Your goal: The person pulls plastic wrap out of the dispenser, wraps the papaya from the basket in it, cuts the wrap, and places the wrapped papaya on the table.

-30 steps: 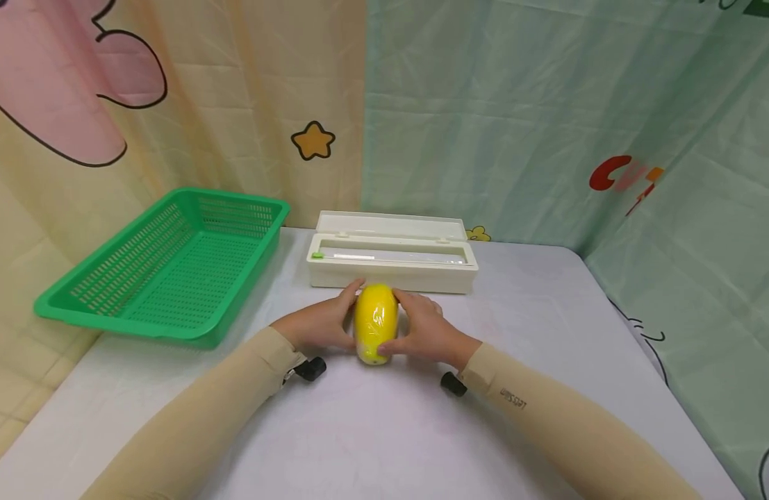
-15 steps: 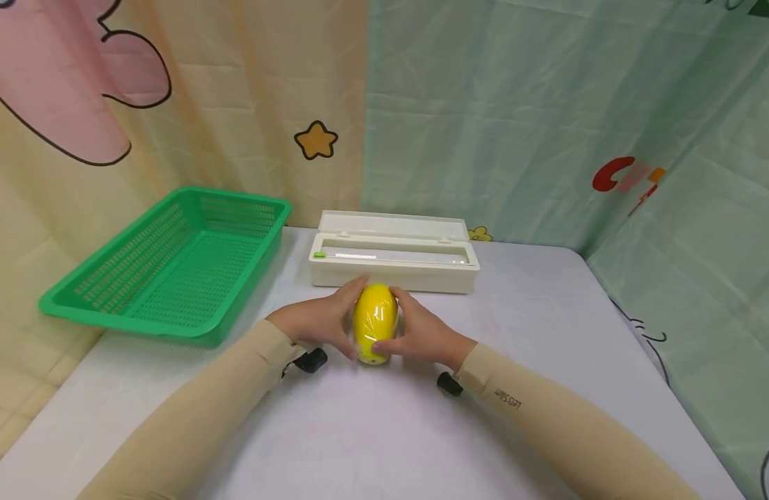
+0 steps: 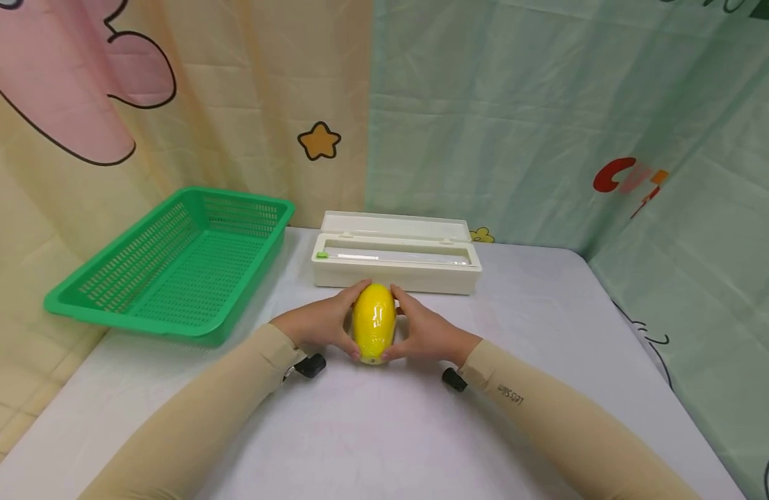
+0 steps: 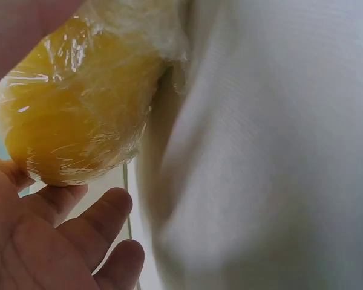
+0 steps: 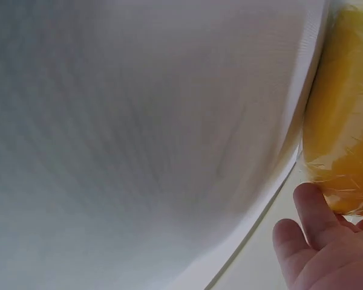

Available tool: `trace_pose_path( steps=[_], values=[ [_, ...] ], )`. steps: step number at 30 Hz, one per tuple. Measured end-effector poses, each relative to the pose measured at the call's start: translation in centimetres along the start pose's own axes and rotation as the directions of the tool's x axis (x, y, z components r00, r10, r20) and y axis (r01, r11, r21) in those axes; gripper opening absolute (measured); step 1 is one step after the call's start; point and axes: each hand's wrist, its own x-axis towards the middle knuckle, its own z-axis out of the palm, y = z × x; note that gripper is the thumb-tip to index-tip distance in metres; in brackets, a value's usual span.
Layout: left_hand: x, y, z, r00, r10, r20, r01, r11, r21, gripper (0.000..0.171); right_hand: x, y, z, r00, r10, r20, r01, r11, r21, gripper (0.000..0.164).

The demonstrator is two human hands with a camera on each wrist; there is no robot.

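A yellow oblong fruit (image 3: 374,323), wrapped in clear cling film, stands lengthwise near the middle of the white table, just in front of the cling film dispenser (image 3: 397,278). My left hand (image 3: 324,323) holds its left side, index fingertip by the far end and thumb at the near end. From the right, my right hand (image 3: 431,333) grips it the same way. Wrinkled film covers the fruit (image 4: 78,103) in the left wrist view, bunched along its lower side. In the right wrist view the fingertips (image 5: 310,196) touch the far end of the wrapped fruit.
The white dispenser has its lid (image 3: 393,226) raised at the back, with a green slider (image 3: 322,255) at the left of its film slot. A green plastic basket (image 3: 259,278) stands at the back left. Patterned curtains (image 3: 484,125) hang behind the table.
Both thumbs have shifted to the near end of the fruit, the right thumb moving down off its face. The fruit stays in place between the hands.
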Motion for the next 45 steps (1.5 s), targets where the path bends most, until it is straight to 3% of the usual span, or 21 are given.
trace_pose_path(
  steps=[9,18,27,33,39,45],
  values=[
    [-0.1,-0.6,0.3,1.000,-0.022,-0.003,0.022,1.000,-0.012,0.145,0.3,0.0,-0.1,0.998,0.053,0.024,-0.053,0.999,-0.013,0.131],
    [0.0,-0.6,0.5,1.000,-0.007,-0.004,0.007,1.000,-0.008,0.146,0.3,0.1,-0.3,1.000,0.021,0.010,-0.020,0.997,-0.072,0.133],
    [0.1,-0.5,0.6,1.000,0.005,0.004,-0.005,1.000,-0.011,0.147,1.0,0.5,-0.5,0.999,0.037,0.036,-0.032,0.990,-0.141,0.136],
    [0.0,-0.5,0.5,1.000,-0.002,0.023,0.002,1.000,0.003,0.150,1.2,0.5,-0.5,0.999,0.012,0.050,-0.006,0.994,-0.110,0.130],
    [0.0,-0.6,0.1,0.997,-0.029,0.068,0.032,0.999,-0.039,0.153,1.3,0.5,-0.3,0.998,-0.026,0.053,0.029,0.997,-0.066,0.127],
    [0.3,-0.6,0.3,0.999,-0.001,0.039,0.004,0.998,-0.058,0.148,1.2,0.6,-0.3,0.998,-0.040,0.040,0.043,0.995,-0.091,0.127]
  ],
)
